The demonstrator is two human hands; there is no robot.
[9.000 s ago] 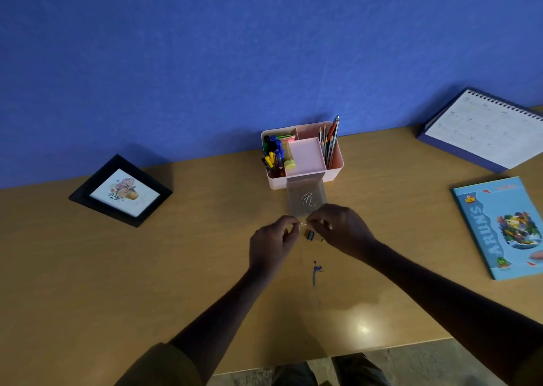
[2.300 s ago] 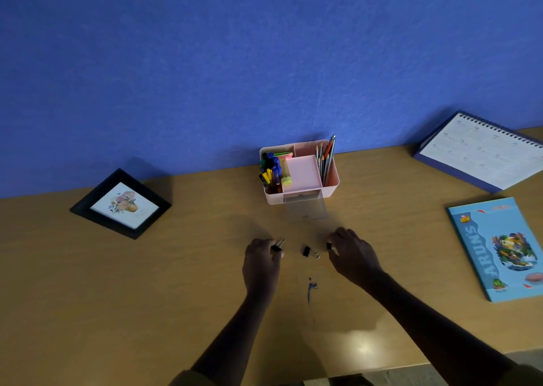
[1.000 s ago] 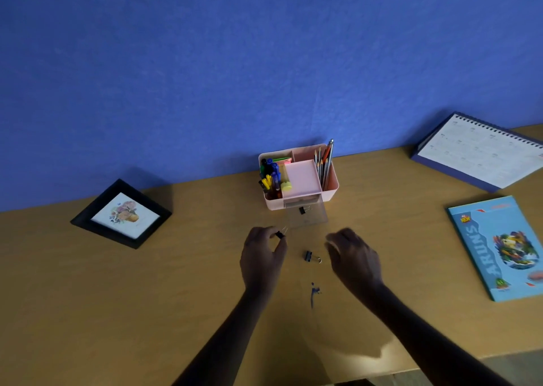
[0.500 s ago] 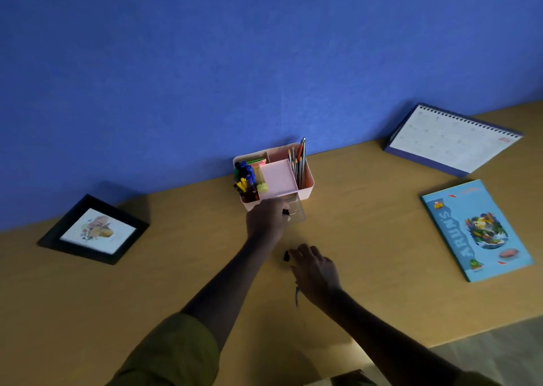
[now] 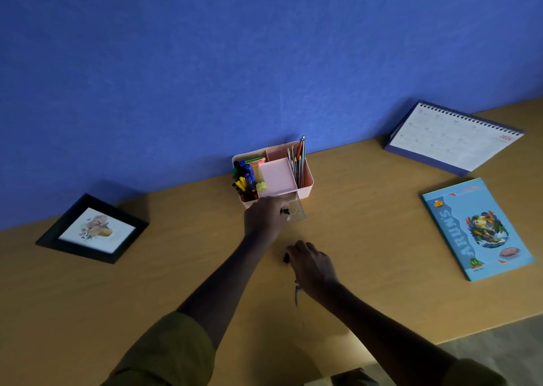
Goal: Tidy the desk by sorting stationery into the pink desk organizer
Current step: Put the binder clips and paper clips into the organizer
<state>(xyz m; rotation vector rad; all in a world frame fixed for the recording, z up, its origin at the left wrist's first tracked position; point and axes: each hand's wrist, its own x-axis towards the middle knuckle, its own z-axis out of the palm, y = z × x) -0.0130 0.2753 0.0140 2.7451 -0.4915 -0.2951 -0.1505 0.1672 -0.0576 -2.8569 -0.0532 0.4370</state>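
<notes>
The pink desk organizer (image 5: pixel 307 184) stands at the desk's back by the blue wall, holding markers, pencils and sticky notes. Its clear drawer (image 5: pixel 298 209) is pulled out toward me. My left hand (image 5: pixel 264 219) is at the drawer's left side and pinches a black binder clip (image 5: pixel 284 211) over the drawer. Nearer to me, my right hand (image 5: pixel 313 265) lies on the desk with curled fingers on another black binder clip (image 5: pixel 286 257). A small blue item (image 5: pixel 297 293) lies on the desk just left of my right wrist.
A black picture frame (image 5: pixel 91 229) lies on the desk (image 5: pixel 367 239) at the left. A spiral desk calendar (image 5: pixel 452 137) stands at the back right, with a blue notebook (image 5: pixel 476 228) in front of it. The desk's front edge runs along the lower right.
My left hand has carried its binder clip forward from the desk's middle to the open drawer. My right hand has moved left onto the clip that lay between the hands.
</notes>
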